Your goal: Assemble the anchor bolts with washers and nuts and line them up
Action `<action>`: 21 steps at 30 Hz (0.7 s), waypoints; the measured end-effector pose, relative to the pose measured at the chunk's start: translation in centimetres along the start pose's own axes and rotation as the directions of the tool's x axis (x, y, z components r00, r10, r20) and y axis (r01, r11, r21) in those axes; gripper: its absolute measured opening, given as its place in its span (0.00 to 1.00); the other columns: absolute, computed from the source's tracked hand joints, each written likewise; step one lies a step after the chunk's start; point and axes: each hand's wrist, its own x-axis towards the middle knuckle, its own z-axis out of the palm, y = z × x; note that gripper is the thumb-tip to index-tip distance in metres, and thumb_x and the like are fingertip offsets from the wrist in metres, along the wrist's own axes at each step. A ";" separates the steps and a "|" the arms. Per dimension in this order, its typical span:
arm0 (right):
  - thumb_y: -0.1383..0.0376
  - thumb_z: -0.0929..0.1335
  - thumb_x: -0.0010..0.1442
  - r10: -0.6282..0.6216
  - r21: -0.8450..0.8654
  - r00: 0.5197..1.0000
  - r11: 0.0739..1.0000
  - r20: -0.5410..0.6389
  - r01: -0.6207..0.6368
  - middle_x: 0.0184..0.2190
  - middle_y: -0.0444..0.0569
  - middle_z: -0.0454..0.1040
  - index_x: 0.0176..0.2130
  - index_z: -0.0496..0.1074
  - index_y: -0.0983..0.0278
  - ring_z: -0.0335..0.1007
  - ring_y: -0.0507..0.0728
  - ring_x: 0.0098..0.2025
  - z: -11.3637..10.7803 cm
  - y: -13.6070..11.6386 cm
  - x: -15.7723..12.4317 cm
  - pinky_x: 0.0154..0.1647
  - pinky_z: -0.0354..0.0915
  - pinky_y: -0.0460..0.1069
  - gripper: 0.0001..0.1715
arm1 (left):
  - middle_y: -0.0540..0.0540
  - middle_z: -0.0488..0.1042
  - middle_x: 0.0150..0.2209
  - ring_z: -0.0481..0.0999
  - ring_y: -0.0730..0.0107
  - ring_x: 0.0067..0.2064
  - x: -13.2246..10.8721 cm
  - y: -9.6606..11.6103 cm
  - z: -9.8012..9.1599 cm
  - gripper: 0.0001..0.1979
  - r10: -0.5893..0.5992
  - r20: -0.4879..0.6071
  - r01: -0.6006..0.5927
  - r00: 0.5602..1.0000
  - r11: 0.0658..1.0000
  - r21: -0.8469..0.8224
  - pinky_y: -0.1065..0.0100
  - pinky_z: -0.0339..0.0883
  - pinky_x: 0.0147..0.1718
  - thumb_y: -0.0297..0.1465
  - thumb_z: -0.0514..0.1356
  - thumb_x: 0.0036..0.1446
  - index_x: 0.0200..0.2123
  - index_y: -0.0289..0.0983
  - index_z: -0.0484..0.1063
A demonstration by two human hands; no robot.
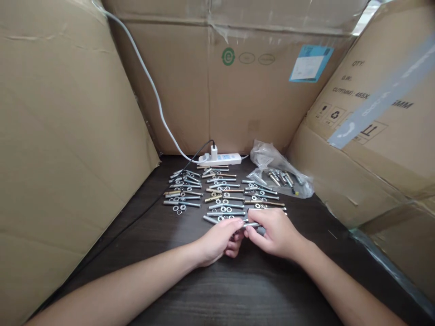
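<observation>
Cardboard walls (pixel 204 90) surround a dark table (pixel 217 290). Before the power strip (pixel 231 158) lie rows of bolts (pixel 226 213) and washers (pixel 183 208); right of it, a plastic bag (pixel 267 154). Well nearer the person than the strip, left hand (pixel 219 242) and right hand (pixel 277 231) grip a metal piece (pixel 251 224), probably a bolt, partly hidden.

The tabletop (pixel 210 290) is dark brown with a faint streaked grain; the cardboard walls (pixel 186 90) are tan, with black print (pixel 360 95), a green emblem (pixel 228 56) and a blue-and-white label (pixel 311 64). The power strip (pixel 234 159) and cable (pixel 152 83) are white, the cord (pixel 212 141) black. Bolts (pixel 226 213) and washers (pixel 175 208) gleam silver, some sleeves (pixel 213 198) brassy gold; the held bolt (pixel 252 224), partly covered, looks silver-grey
</observation>
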 end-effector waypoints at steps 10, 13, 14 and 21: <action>0.60 0.63 0.57 0.008 0.038 1.000 0.999 -0.006 -0.008 0.14 0.41 0.66 0.28 0.69 0.62 0.59 0.50 0.18 -0.4 -0.7 -0.1 0.23 0.49 0.44 0.11 | 0.57 0.51 0.22 0.45 0.82 0.20 -0.1 0.2 0.1 0.12 -0.028 0.016 0.028 0.999 0.999 0.021 0.77 0.37 0.18 0.37 0.56 0.54 0.28 0.37 0.56; 0.59 0.63 0.56 0.057 0.042 0.998 0.998 -0.031 -0.056 0.15 0.42 0.67 0.24 0.68 0.63 0.59 0.50 0.18 -0.5 -0.2 -0.1 0.23 0.49 0.44 0.13 | 0.57 0.49 0.21 0.45 0.81 0.20 -0.2 0.2 0.2 0.13 0.001 0.008 -0.002 1.000 0.993 0.114 0.77 0.39 0.17 0.39 0.55 0.56 0.29 0.36 0.59; 0.59 0.63 0.56 0.077 0.043 0.996 0.996 -0.039 -0.076 0.15 0.42 0.67 0.23 0.67 0.63 0.59 0.50 0.18 -0.5 0.0 -0.1 0.23 0.49 0.45 0.14 | 0.57 0.49 0.20 0.45 0.81 0.20 -0.2 0.3 0.2 0.13 0.011 -0.007 -0.010 1.000 0.988 0.154 0.77 0.40 0.17 0.40 0.55 0.57 0.29 0.36 0.60; 0.60 0.60 0.60 0.201 0.079 0.968 0.978 -0.147 -0.191 0.15 0.41 0.60 0.18 0.60 0.63 0.54 0.49 0.19 -1.4 2.3 -0.2 0.23 0.48 0.45 0.21 | 0.58 0.47 0.20 0.42 0.82 0.19 -0.2 1.9 -0.4 0.16 0.141 -0.164 -0.089 0.976 0.953 0.288 0.76 0.36 0.16 0.43 0.53 0.57 0.28 0.35 0.62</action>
